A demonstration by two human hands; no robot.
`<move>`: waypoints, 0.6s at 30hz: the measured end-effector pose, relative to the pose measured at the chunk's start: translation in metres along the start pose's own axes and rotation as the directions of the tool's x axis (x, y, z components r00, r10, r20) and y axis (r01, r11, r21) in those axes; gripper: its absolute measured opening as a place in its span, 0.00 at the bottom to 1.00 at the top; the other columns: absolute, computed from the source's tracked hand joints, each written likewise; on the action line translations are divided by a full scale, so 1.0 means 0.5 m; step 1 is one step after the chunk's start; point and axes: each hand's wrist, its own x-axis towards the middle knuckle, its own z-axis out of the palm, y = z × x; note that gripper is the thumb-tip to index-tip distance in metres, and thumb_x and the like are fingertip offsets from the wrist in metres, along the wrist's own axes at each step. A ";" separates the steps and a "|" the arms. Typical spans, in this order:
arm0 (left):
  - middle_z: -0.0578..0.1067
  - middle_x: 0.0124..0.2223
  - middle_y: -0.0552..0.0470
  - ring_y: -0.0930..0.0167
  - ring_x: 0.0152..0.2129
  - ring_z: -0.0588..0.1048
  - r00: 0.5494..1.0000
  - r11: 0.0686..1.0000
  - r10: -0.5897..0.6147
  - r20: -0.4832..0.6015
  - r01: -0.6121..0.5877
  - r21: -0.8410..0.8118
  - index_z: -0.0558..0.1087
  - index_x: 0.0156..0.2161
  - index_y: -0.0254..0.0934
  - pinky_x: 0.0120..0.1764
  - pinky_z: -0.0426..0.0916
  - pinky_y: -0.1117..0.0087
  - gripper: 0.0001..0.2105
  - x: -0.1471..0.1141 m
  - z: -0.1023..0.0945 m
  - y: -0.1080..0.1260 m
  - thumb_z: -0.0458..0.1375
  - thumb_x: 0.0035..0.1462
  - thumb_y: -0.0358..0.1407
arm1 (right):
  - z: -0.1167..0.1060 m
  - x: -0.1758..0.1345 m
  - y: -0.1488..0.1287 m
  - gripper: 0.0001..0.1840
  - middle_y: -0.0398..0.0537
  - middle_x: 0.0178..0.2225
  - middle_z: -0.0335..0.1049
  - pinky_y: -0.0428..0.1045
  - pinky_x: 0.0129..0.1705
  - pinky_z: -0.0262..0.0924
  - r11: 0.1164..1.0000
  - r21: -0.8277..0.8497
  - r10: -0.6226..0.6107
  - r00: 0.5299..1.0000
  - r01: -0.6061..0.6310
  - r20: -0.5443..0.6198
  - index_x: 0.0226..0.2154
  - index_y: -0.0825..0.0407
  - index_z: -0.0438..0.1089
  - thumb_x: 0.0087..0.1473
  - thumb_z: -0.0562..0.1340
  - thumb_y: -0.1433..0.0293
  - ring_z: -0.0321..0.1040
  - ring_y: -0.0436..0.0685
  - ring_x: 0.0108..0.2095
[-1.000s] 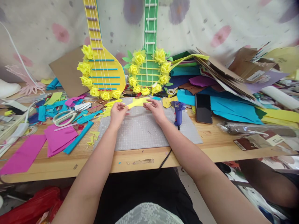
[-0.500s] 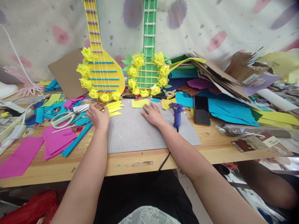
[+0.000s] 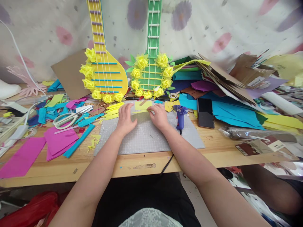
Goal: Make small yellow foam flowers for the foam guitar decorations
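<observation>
My right hand (image 3: 158, 116) is over the grey cutting mat (image 3: 142, 138), its thumb and fingers pinched on one end of a narrow yellow paper strip (image 3: 140, 112). The strip stretches left toward my left hand (image 3: 126, 119), which is open, thumb spread away from the fingers; its fingertips are close to the strip's other end. Behind the strip lies a square yellow sheet (image 3: 145, 105) with a small brown piece (image 3: 143, 102) on it. Cut yellow pieces (image 3: 112, 112) are piled left of my left hand. A blue glue gun (image 3: 180, 118) stands right of my right hand.
A yellow paper guitar (image 3: 111, 74) and a green one (image 3: 151, 74), both trimmed with yellow flowers, stand at the back. Scissors (image 3: 63, 121), pink sheets (image 3: 60, 138) and blue scraps lie left. A phone (image 3: 205, 113), blue sheets (image 3: 234, 110) and cardboard (image 3: 227, 78) are right.
My left hand has moved right, from beside the yellow pieces to over the mat. My right hand has gone from resting flat near the yellow sheet to pinching the strip.
</observation>
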 end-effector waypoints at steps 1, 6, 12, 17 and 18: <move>0.62 0.53 0.43 0.61 0.52 0.58 0.997 1.000 0.022 0.075 -0.021 -0.015 0.55 0.55 0.37 0.54 0.53 0.56 0.33 -0.002 0.002 0.001 0.58 0.41 0.30 | -0.002 -0.003 -0.005 0.12 0.50 0.35 0.71 0.56 0.47 0.53 1.000 -0.014 -0.023 0.999 0.024 0.043 0.34 0.50 0.71 0.50 0.53 0.74 0.60 0.60 0.43; 0.73 0.39 0.49 0.62 0.42 0.65 0.965 0.998 -0.058 0.254 0.063 -0.010 0.63 0.52 0.39 0.47 0.59 0.59 0.26 -0.004 0.002 -0.008 0.57 0.44 0.30 | -0.002 -0.011 -0.013 0.18 0.46 0.34 0.72 0.52 0.44 0.55 0.996 -0.010 -0.079 0.976 0.083 0.201 0.41 0.49 0.67 0.46 0.54 0.77 0.62 0.57 0.40; 0.74 0.33 0.50 0.63 0.37 0.68 0.945 0.988 -0.146 0.294 0.155 -0.009 0.71 0.42 0.39 0.39 0.62 0.64 0.15 0.000 -0.013 -0.033 0.57 0.45 0.32 | -0.006 -0.012 -0.003 0.12 0.46 0.34 0.71 0.50 0.41 0.56 0.989 0.065 -0.146 0.943 0.132 0.298 0.35 0.50 0.67 0.46 0.56 0.76 0.63 0.56 0.40; 0.74 0.33 0.50 0.67 0.32 0.70 0.920 0.954 -0.273 0.282 0.297 -0.044 0.70 0.43 0.39 0.37 0.63 0.66 0.16 0.000 -0.010 -0.046 0.58 0.44 0.35 | -0.001 -0.007 0.006 0.11 0.45 0.31 0.70 0.49 0.37 0.56 0.983 0.171 0.023 0.960 -0.073 0.279 0.37 0.50 0.65 0.47 0.57 0.72 0.64 0.54 0.36; 0.74 0.33 0.50 0.68 0.31 0.70 0.912 0.945 -0.297 0.282 0.324 -0.054 0.70 0.43 0.39 0.37 0.63 0.66 0.17 0.000 -0.009 -0.047 0.58 0.44 0.36 | 0.003 -0.005 0.008 0.11 0.44 0.30 0.69 0.49 0.36 0.56 0.970 0.197 0.082 0.958 -0.140 0.275 0.37 0.50 0.64 0.47 0.58 0.71 0.64 0.53 0.34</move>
